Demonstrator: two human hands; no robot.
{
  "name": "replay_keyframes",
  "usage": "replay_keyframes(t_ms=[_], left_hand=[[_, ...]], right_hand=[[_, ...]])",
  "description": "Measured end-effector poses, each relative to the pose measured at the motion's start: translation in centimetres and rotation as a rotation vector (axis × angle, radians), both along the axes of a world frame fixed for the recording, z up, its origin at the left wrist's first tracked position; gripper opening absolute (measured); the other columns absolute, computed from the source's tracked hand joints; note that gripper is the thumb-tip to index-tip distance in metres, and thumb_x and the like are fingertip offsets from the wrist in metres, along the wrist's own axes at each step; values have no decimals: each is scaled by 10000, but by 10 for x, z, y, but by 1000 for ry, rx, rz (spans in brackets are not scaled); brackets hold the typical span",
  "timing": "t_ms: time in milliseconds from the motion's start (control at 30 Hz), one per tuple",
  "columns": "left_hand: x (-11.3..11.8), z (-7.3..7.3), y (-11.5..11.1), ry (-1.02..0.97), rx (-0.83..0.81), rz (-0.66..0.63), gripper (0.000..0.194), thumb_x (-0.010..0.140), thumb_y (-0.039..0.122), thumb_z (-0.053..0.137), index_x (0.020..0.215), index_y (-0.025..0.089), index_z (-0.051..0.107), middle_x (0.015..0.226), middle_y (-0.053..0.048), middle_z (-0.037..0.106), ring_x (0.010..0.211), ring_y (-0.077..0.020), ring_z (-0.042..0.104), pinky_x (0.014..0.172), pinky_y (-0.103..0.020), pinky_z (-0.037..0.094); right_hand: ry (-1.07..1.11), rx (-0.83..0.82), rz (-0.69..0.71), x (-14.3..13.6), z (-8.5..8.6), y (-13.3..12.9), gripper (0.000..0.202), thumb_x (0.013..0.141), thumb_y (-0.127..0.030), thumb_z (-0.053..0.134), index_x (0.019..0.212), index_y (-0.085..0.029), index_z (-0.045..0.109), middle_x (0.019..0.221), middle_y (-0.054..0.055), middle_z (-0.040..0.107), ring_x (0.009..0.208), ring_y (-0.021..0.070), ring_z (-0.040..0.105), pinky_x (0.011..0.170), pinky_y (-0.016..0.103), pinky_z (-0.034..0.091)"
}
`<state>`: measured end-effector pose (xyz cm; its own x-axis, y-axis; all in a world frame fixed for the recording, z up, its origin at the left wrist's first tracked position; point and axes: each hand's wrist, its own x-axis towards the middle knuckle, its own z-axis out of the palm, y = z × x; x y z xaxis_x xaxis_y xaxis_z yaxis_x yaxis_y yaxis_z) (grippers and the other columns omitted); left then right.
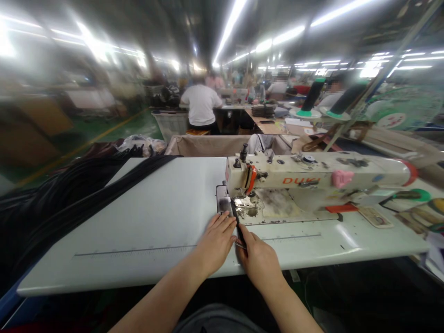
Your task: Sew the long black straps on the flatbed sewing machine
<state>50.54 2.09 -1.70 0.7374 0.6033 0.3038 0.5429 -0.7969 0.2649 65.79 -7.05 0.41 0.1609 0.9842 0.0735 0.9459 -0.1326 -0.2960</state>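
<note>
Operator body: two bare forearms and hands

Left hand (215, 240) and right hand (258, 259) carry no gloves, rings, watch or wristbands. Both forearms are uncovered; no sleeve edge is visible. A grey garment shows at the bottom edge, between the forearms.

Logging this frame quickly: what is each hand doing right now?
Left hand: open, flat on the narrow black fabric strip.
Right hand: closed, pinching the same strip.

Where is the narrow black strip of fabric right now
In the head view, the black strip lies on the white table just in front of the sewing machine, running between the left hand and right hand.
</note>
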Motion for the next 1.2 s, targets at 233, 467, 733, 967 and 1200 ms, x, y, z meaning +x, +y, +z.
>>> replay_keyframes(t_ms=[233, 467, 733, 967, 1200], left_hand=[[-2, -2, 0, 21, 43, 1, 457, 1074, 274, 486, 1510, 140, 507, 1578, -121, 537, 1550, -287, 391, 1290, -542, 357], [-3, -5, -1, 14, 59, 9, 475, 1082, 304, 470, 1531, 151, 484, 1599, -128, 509, 1564, -278, 365, 1295, -532, 341], [-2, -4, -1, 21, 43, 16, 475, 1095, 330, 433, 1543, 181, 485, 1601, -110, 511, 1553, -275, 386, 1292, -527, 340], [0, -4, 3, 42, 20, 10, 487, 1097, 338, 423, 1555, 176, 465, 1619, -118, 487, 1567, -279, 358, 1294, -537, 317], [5, -2, 20, 89, -6, 53, 451, 1100, 319, 430, 1512, 159, 517, 1611, -118, 497, 1569, -279, 352, 1307, -572, 263]], right_hand=[[59, 47, 23, 4, -8, -3, 510, 1035, -270, 495, 1537, -184, 516, 1125, 115, 776, 879, 243, 772, 760, 313, 565], [117, 139, 41, 7, -13, -4, 479, 1030, -311, 502, 1486, -180, 564, 1058, 103, 787, 847, 244, 772, 743, 317, 583], [469, 353, -37, 17, -23, -5, 348, 1014, -359, 485, 1197, -185, 725, 1028, 97, 790, 821, 196, 742, 826, 305, 610], [514, 422, -21, 18, -27, -8, 272, 1006, -338, 511, 1073, -207, 739, 940, 65, 780, 792, 182, 718, 800, 286, 590], [461, 426, 8, 16, -21, -8, 223, 1001, -266, 513, 1048, -199, 720, 919, 49, 775, 788, 169, 719, 790, 266, 572]])
